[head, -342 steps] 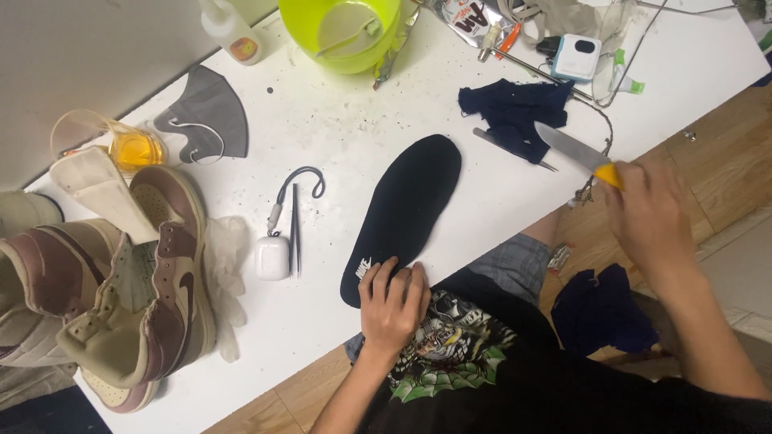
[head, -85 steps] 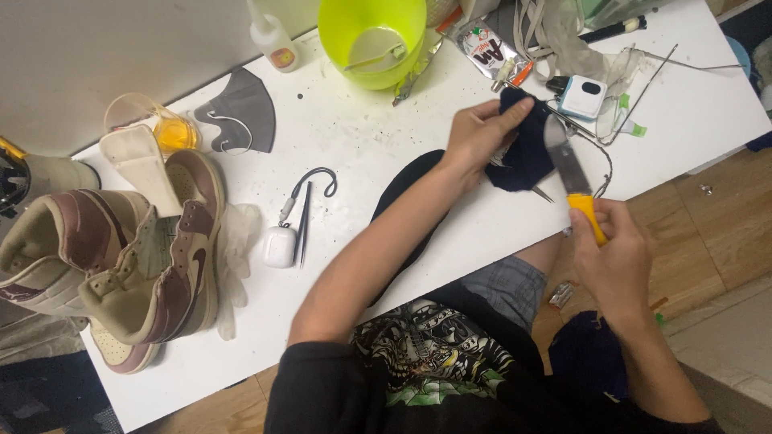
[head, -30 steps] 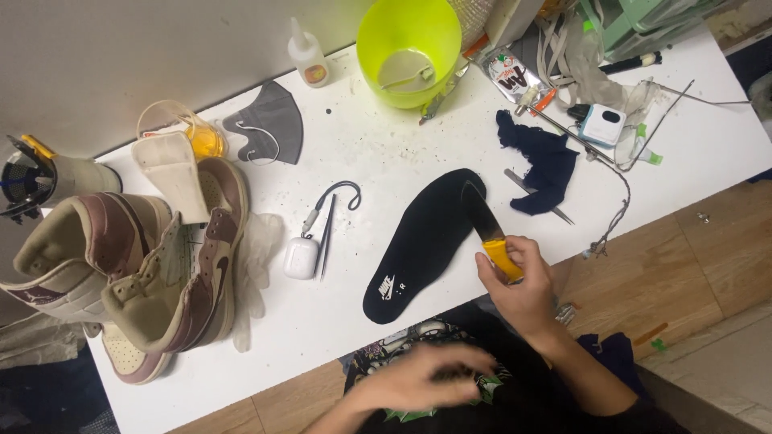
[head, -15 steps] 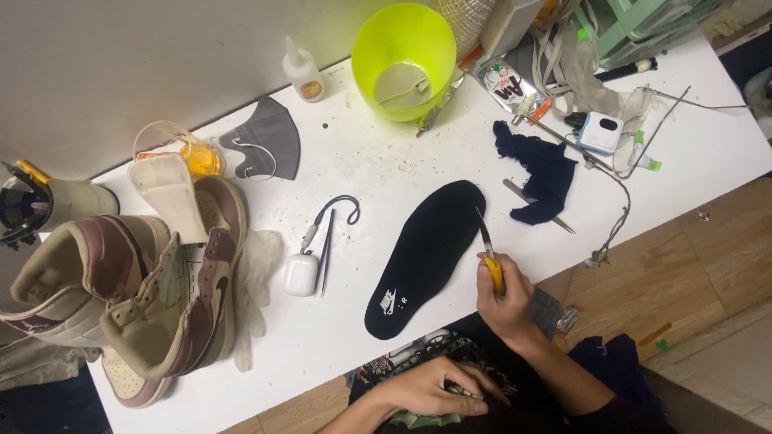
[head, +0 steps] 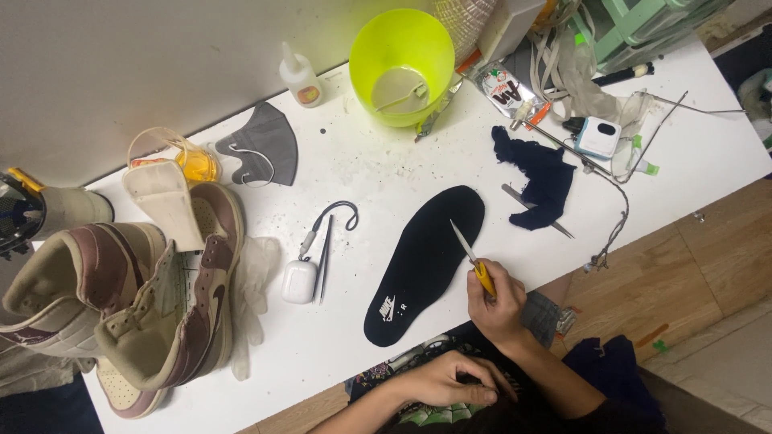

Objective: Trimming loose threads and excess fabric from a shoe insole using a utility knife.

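Note:
A black shoe insole (head: pixel 426 261) lies at an angle on the white table (head: pixel 362 177), near its front edge. My right hand (head: pixel 496 304) grips a yellow-handled knife (head: pixel 473 259) at the insole's right side, with the blade tip over the insole's upper part. Below the table edge, my left hand (head: pixel 449 382) rests in my lap on the patterned shirt, fingers curled, nothing visible in it. A dark blue cloth (head: pixel 537 174) lies to the right of the insole, beside metal tweezers (head: pixel 537 210).
Two tan and maroon high-top shoes (head: pixel 137 297) stand at the left. A white earbud case (head: pixel 298 281) with a cord, a grey face mask (head: pixel 261 146), a glue bottle (head: pixel 299 77), a yellow-green bowl (head: pixel 402 64) and cluttered tools at the back right surround the work spot.
My right hand brought the knife from the dark cloth down to the insole's right edge. My left hand left the cloth and dropped to my lap. The camera view shifted slightly.

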